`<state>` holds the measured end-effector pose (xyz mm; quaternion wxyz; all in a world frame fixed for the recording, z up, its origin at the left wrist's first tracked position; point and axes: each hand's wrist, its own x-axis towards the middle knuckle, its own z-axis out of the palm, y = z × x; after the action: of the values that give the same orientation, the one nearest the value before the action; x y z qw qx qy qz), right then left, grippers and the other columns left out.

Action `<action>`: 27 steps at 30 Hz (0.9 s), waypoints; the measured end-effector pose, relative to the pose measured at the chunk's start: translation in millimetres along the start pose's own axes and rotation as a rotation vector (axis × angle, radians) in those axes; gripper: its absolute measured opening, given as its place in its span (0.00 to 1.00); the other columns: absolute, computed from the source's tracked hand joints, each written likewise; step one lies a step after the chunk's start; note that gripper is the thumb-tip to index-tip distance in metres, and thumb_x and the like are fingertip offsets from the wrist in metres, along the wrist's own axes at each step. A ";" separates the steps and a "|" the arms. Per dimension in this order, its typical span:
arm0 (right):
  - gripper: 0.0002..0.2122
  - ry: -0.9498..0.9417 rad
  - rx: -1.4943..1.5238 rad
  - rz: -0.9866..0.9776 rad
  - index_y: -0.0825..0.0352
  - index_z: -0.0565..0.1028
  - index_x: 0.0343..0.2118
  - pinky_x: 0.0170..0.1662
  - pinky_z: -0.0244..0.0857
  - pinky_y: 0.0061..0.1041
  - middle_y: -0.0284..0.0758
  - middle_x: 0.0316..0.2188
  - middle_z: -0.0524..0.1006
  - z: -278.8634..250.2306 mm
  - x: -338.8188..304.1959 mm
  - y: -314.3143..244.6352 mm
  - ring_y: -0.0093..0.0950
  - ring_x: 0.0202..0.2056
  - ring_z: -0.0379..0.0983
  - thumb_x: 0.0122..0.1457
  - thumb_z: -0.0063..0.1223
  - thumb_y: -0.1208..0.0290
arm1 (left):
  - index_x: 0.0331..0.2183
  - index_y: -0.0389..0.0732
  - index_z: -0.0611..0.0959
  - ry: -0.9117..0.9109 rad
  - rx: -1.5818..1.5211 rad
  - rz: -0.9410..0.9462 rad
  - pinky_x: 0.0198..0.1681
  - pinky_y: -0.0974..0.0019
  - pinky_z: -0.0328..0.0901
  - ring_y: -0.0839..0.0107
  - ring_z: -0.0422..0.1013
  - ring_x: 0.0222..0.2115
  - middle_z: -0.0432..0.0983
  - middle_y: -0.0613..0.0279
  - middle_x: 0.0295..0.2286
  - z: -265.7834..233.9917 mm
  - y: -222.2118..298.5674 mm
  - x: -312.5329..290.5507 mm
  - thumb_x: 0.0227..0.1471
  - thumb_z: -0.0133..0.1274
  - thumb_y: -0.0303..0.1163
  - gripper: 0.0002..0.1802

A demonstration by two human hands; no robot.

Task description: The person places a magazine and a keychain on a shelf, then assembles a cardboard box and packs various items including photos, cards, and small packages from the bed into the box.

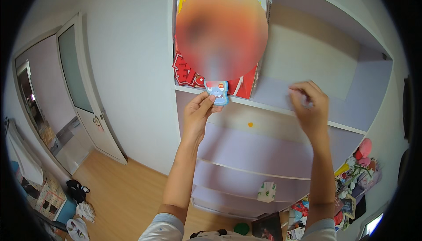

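In my left hand [200, 111] is a small light-blue cartoon card [217, 93], pinched between thumb and fingers. It is upright at the front edge of the upper shelf [272, 109], before a stack of red and yellow printed boards or books [244, 82]. A large blurred round patch covers most of that stack, so I cannot tell what lies behind it. Farther right, my right hand [311, 104] is raised in front of the same shelf. Its fingers curl toward the thumb and are slightly smeared; whatever they may hold is hidden.
A small orange piece [250, 125] shows below the upper shelf. A pale green-patterned packet [267, 191] lies on a lower shelf. Toys and flowers [360, 170] crowd the right side. At left stand a door [81, 78] and bags [79, 197] on the wooden floor.
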<state>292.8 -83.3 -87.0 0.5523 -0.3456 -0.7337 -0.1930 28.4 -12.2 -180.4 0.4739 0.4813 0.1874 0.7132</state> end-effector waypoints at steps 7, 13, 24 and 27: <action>0.08 -0.029 -0.251 -0.541 0.68 0.75 0.36 0.37 0.70 0.37 0.40 0.33 0.76 90.7 79.8 -16.4 0.41 0.35 0.73 0.51 0.55 0.78 | 0.43 0.30 0.80 -0.004 -0.026 0.005 0.35 0.73 0.72 0.76 0.75 0.28 0.79 0.60 0.30 10.9 4.8 -2.2 0.60 0.52 0.29 0.13; 0.08 -0.154 -0.241 -0.583 0.66 0.75 0.36 0.39 0.71 0.37 0.39 0.34 0.77 107.7 95.6 1.6 0.41 0.38 0.74 0.52 0.52 0.78 | 0.44 0.31 0.80 -0.007 0.027 0.028 0.36 0.72 0.72 0.76 0.74 0.28 0.79 0.61 0.31 -5.7 10.8 -1.2 0.60 0.52 0.29 0.13; 0.24 -0.016 -0.172 -0.863 0.57 0.72 0.55 0.61 0.56 0.33 0.33 0.59 0.68 127.6 177.1 -37.4 0.34 0.61 0.60 0.53 0.57 0.65 | 0.47 0.30 0.80 0.249 0.477 0.482 0.33 0.74 0.66 0.81 0.68 0.27 0.76 0.65 0.29 2.9 29.5 7.2 0.60 0.51 0.27 0.15; 0.24 -0.056 -0.202 -0.870 0.57 0.72 0.56 0.62 0.55 0.32 0.33 0.59 0.68 130.9 178.8 -36.9 0.33 0.62 0.59 0.54 0.57 0.65 | 0.47 0.29 0.79 0.149 0.287 0.368 0.33 0.74 0.65 0.80 0.67 0.27 0.77 0.65 0.31 -0.5 31.4 4.1 0.60 0.51 0.27 0.16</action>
<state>150.5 30.9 44.0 0.3632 -0.0621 -0.8029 -0.4685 12.0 -23.7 -155.9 0.2473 0.5160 0.2304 0.7871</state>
